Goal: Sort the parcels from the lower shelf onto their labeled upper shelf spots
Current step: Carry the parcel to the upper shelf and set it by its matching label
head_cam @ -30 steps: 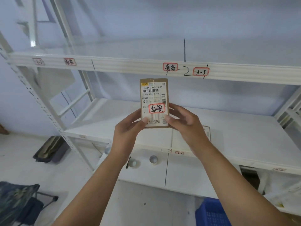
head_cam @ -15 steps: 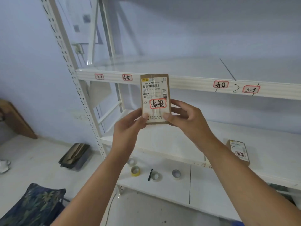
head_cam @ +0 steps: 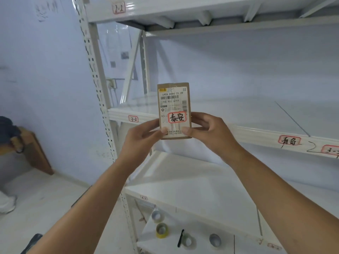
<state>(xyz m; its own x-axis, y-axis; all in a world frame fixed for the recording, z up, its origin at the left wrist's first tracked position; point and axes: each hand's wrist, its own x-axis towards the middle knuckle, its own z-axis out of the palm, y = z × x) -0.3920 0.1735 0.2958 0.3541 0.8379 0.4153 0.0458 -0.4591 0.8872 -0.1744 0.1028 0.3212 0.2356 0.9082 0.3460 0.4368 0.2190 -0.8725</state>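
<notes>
Parcel position: the small brown cardboard parcel with a white shipping label [head_cam: 174,111] stood upright at frame centre, before the white metal upper shelf edge [head_cam: 256,132]. Left hand [head_cam: 141,137] at 8 o'clock and right hand [head_cam: 211,132] at 4 o'clock pinched its lower corners. The parcel hid part of the shelf edge. Its fine print was illegible. The red-bordered "3-3" tag [head_cam: 331,149] at 3 o'clock was cut off.

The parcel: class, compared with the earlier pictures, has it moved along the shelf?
Yes. The parcel has moved left along the shelf edge, from near the 3-3 tag toward the 3-2 tag.
</notes>
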